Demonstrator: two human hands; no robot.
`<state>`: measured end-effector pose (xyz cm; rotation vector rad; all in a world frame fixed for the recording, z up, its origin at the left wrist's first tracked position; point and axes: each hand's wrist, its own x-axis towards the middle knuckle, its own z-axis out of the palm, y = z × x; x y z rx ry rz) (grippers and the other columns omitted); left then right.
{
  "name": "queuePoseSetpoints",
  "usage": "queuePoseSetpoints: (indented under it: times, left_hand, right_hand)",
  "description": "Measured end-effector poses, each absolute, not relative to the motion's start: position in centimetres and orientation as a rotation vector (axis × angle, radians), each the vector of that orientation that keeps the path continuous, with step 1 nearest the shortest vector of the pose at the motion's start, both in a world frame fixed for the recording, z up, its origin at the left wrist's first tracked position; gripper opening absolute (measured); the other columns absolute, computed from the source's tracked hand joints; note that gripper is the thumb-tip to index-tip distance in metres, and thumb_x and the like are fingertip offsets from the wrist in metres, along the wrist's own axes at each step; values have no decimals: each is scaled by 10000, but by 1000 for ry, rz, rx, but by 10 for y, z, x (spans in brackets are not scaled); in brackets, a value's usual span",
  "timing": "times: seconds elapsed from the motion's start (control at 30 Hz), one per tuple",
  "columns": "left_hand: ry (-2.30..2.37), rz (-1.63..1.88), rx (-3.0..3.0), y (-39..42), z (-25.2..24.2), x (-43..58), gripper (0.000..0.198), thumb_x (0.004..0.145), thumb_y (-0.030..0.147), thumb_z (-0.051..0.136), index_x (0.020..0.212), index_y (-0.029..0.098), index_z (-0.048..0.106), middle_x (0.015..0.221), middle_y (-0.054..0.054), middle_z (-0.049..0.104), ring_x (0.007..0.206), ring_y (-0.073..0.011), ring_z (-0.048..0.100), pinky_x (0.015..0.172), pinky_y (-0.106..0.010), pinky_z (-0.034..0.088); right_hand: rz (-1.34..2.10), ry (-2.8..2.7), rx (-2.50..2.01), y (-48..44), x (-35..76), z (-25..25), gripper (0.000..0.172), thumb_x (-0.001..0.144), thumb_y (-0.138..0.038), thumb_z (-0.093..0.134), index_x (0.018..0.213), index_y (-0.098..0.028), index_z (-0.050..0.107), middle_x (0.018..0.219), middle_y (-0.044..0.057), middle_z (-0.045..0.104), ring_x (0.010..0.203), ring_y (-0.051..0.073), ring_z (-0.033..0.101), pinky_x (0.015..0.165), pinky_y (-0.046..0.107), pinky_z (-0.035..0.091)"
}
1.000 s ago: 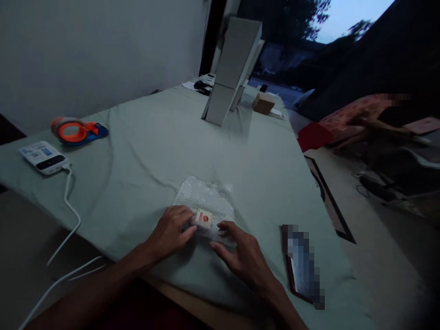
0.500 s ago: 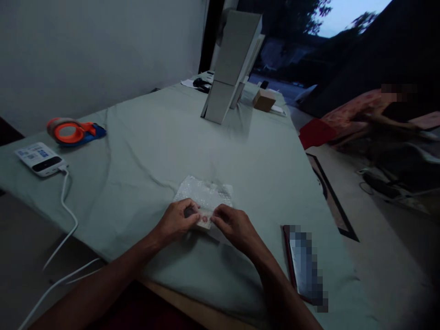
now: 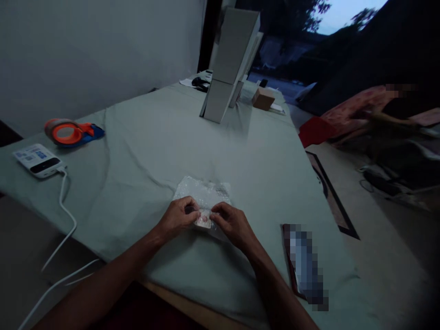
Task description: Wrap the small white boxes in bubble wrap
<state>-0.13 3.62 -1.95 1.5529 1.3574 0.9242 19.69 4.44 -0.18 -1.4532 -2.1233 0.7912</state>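
Observation:
A small pale box (image 3: 203,221) with reddish round marks lies between my hands near the front of the table. Clear bubble wrap (image 3: 200,192) spreads behind it and partly under it. My left hand (image 3: 179,214) pinches the box's left side, thumb and fingers together. On the right, my right hand (image 3: 229,221) is closed at the box's other edge, fingertips pinched on the box or the wrap around it; which one is too small to tell.
The green-covered table (image 3: 165,137) holds an orange tape dispenser (image 3: 70,133), a white device (image 3: 39,160) with a cable, a phone (image 3: 302,261), tall white boxes (image 3: 228,59) and a brown box (image 3: 263,99). A person (image 3: 360,107) sits at the right.
Both hands stay at the box with nearly the same grip. The box now faces slightly more toward me, and the view has shifted a little.

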Motion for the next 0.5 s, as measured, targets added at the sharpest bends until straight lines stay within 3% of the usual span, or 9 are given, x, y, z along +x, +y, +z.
queuePoseSetpoints:
  times: [0.23,0.5]
  left_hand:
    - [1367,931,1551,37,-18,0,60,722,210,582,732,171,627,701,20,629,683,-138,570,634,-223,431]
    - [1386,938,1543,35,-13,-1,82,733,226,560,722,166,615,685,33,607,674,-132,554,619,-212,411]
  right_hand:
    - [105,-2312,-1192,23,193,6,145,896,-216,545,977,-232,664,988,74,667,945,240,575,823,387,414]
    - [29,-2662,-1065,17,186,12,160,918,-219,532,1051,-209,622,1053,80,683,993,265,554,835,419,359]
